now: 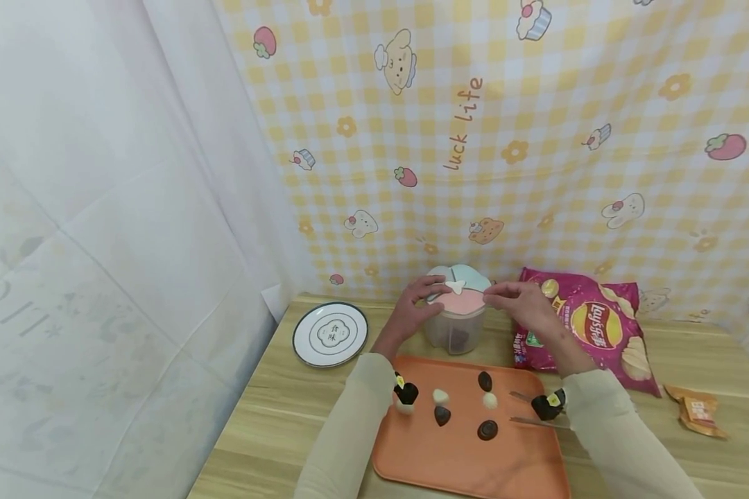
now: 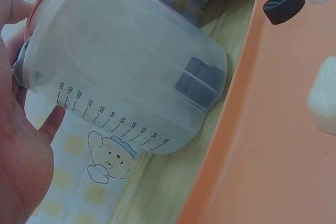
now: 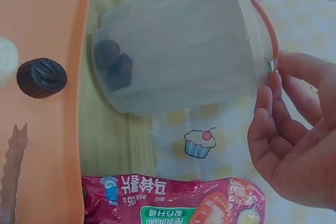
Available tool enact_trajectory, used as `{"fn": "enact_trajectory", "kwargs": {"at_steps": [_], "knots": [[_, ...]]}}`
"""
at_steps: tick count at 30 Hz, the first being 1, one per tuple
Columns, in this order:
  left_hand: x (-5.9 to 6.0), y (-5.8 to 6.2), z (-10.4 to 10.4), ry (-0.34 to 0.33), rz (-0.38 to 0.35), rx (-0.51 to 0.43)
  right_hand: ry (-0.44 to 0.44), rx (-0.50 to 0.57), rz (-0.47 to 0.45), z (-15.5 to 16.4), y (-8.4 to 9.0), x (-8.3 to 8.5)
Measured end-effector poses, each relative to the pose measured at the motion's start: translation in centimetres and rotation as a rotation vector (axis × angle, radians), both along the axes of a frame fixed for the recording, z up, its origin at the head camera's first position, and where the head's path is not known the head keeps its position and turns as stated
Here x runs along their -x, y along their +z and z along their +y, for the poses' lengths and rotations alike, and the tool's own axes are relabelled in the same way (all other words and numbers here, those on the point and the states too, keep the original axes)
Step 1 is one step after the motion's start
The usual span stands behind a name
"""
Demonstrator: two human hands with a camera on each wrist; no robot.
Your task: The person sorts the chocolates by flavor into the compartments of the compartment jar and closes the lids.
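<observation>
A translucent measuring canister [image 2: 136, 56] with dark chocolates [image 3: 119, 72] at its bottom stands behind the orange tray [image 1: 437, 457]. On top of it is a pink and pale-blue lid [image 1: 464, 301] with a small white bow-shaped piece. My left hand [image 1: 415, 305] grips the canister at its lid, fingers over the top and thumb near the upper wall. From the other side, my right hand [image 1: 524, 305] pinches the lid's edge between thumb and fingers. Dark chocolates [image 1: 487, 430] and white chocolates [image 1: 440, 396] lie spread on the tray. Metal tongs with toothed tips [image 3: 14, 166] rest at the tray's right.
Left of the canister is a white plate [image 1: 308, 339] with a dark rim. A purple chip bag [image 1: 599, 333] lies behind my right forearm, and a small orange-brown packet [image 1: 699, 412] is farther right. A checked cloth [image 1: 362, 173] hangs behind the wooden table [image 1: 274, 402].
</observation>
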State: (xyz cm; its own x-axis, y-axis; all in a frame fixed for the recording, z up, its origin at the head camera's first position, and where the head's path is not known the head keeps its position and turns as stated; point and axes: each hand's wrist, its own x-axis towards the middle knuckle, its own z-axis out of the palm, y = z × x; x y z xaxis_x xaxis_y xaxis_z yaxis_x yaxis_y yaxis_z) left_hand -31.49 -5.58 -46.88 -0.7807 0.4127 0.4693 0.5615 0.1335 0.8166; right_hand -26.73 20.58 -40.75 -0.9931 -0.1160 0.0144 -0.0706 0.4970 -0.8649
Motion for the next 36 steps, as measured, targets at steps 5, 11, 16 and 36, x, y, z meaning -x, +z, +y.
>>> {"fn": "enact_trajectory", "kwargs": {"at_steps": [5, 11, 16, 36], "knots": [[-0.2, 0.0, -0.1, -0.003, 0.0, 0.009, 0.013, 0.032, -0.043, 0.2, -0.3, 0.0], [-0.2, -0.1, 0.0, -0.002, 0.022, -0.005, 0.017, 0.085, -0.052, 0.1, -0.7, 0.0], [-0.3, 0.0, 0.1, 0.035, 0.024, 0.002, 0.025, 0.115, -0.059, 0.1, -1.1, 0.4], [-0.7, 0.1, 0.1, 0.044, 0.051, 0.009, -0.044, 0.117, 0.019, -0.4, -1.9, 1.7]]}}
